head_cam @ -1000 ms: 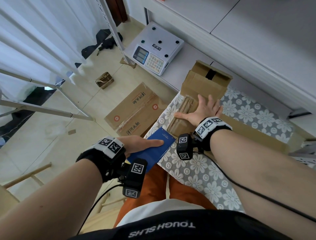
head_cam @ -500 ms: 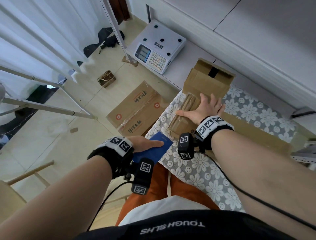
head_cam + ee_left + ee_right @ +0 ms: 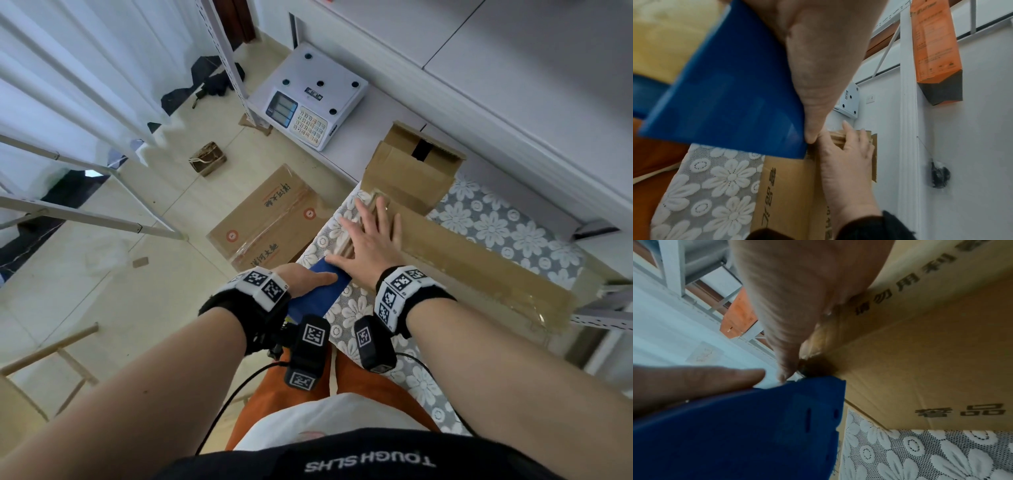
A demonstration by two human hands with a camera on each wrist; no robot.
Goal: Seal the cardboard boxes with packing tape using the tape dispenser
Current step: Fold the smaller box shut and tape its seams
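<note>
Long cardboard box (image 3: 479, 270) is showing matt brown corrugated board, with glossy clear tape (image 3: 534, 301) shining along its top. Tape dispenser (image 3: 318, 291) is looking like smooth blue plastic, slightly glossy, possibly blurred. Tablecloth (image 3: 387, 363) over the surface is reading as textured lace-like floral cloth. Scale (image 3: 308, 99) is showing smooth pale plastic casing.

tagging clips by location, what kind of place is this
Probably a small home packing or shipping corner. A digital weighing scale sits on a low shelf, taped cardboard boxes lie on the floor, and another long box rests on a flower-patterned tablecloth.
</note>
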